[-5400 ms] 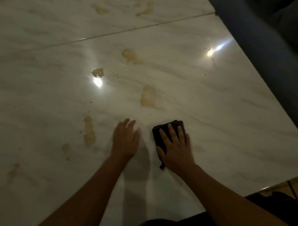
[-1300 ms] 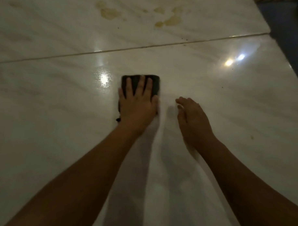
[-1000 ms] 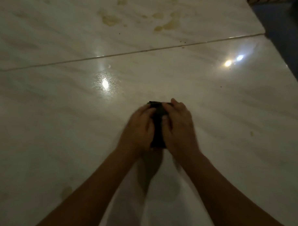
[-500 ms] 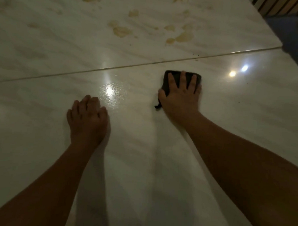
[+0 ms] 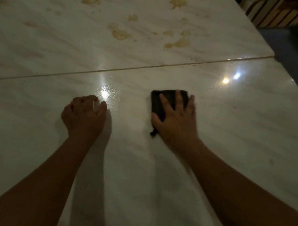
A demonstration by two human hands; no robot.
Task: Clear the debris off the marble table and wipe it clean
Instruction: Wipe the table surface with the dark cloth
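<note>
Marble table (image 5: 213,144): our right hand (image 5: 176,122), fingers spread, presses the cloth (image 5: 163,102); left hand (image 5: 84,116) curled. We risk smearing far stains (image 5: 121,34).

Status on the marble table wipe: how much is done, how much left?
Done: the near slab looks stain-free and glossy. In hand: the right hand presses the dark cloth flat just short of the seam; the left hand rests curled on the marble, empty. Left: tan stains and dark specks beyond the seam.
</note>
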